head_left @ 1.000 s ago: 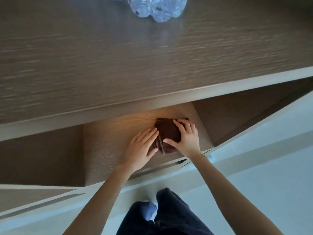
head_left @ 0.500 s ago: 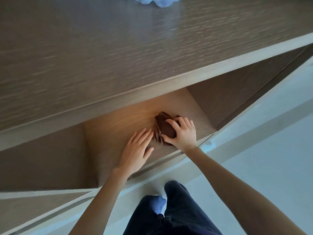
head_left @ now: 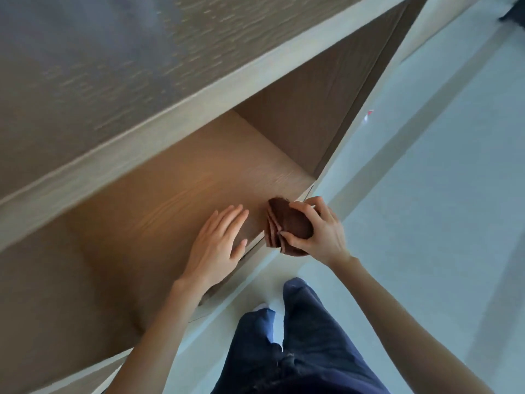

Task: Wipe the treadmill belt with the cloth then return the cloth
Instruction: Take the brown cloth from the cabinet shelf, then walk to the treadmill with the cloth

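Cloth [head_left: 287, 223]: dark brown, folded in several layers, edges fanned toward left; held at front right edge of shelf [head_left: 176, 194], partly over its lip. Right hand [head_left: 319, 233]: fingers curled over top of cloth, thumb pressed to its near side, clamped on it. Left hand [head_left: 217, 241]: fingers spread and straight, palm down flat on shelf board, just beside cloth, holding nothing. Shelf: warm-lit wood-grain recess beneath counter [head_left: 113, 66]. Navy trousers [head_left: 298, 351] below, over pale floor [head_left: 426, 194].
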Action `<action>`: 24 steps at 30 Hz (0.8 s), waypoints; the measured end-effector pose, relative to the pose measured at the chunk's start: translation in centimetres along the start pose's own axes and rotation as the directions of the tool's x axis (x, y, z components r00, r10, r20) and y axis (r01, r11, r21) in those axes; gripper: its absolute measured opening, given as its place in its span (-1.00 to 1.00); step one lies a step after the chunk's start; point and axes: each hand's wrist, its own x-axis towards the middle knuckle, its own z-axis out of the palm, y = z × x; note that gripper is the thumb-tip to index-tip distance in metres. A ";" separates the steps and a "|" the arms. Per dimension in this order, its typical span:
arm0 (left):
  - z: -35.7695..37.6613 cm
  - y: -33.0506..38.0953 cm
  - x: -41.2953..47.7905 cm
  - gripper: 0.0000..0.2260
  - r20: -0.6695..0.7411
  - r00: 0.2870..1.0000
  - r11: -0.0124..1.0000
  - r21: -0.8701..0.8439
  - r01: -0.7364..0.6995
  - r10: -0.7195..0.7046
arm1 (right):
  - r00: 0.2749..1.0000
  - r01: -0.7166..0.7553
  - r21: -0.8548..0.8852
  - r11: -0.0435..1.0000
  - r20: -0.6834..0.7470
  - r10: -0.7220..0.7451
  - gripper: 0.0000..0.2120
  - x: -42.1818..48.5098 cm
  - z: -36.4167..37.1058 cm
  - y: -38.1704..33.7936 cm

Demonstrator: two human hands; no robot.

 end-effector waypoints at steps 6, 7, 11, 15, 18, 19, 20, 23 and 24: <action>2.0 4.1 3.0 -0.54 0.104 0.966 0.971 -0.033 -0.236 0.238 | 0.958 -0.275 -0.031 0.961 -0.090 0.272 -0.61 -6.8 -4.1 2.9; 2.5 4.9 3.4 -0.55 0.117 0.953 0.960 -0.041 -0.276 0.279 | 0.942 -0.320 -0.036 0.947 -0.116 0.314 -0.61 -8.0 -4.6 3.3; 4.9 8.5 4.5 -0.49 0.214 0.879 0.904 -0.048 -0.425 0.425 | 0.858 -0.496 -0.037 0.867 -0.173 0.484 -0.59 -12.9 -6.4 4.3; 6.8 12.8 5.4 -0.51 0.295 0.791 0.838 -0.074 -0.541 0.536 | 0.770 -0.620 -0.038 0.784 -0.223 0.598 -0.59 -18.0 -8.5 4.7; 7.8 16.6 5.5 -0.50 0.342 0.725 0.789 -0.094 -0.607 0.598 | 0.702 -0.692 -0.052 0.720 -0.282 0.654 -0.60 -21.9 -10.3 4.9; 8.3 17.9 5.4 -0.48 0.362 0.699 0.771 -0.099 -0.629 0.617 | 0.674 -0.717 -0.053 0.695 -0.305 0.673 -0.61 -23.2 -11.0 5.0; 8.7 19.1 5.3 -0.47 0.380 0.672 0.751 -0.102 -0.652 0.635 | 0.649 -0.738 -0.054 0.672 -0.327 0.687 -0.62 -24.4 -11.7 5.0; 10.5 23.3 4.3 -0.46 0.420 0.578 0.676 -0.128 -0.726 0.700 | 0.572 -0.796 -0.056 0.602 -0.393 0.720 -0.63 -28.7 -14.2 5.1; 11.0 24.8 3.9 -0.46 0.429 0.552 0.657 -0.140 -0.741 0.715 | 0.545 -0.815 -0.056 0.577 -0.415 0.729 -0.62 -30.2 -15.0 5.1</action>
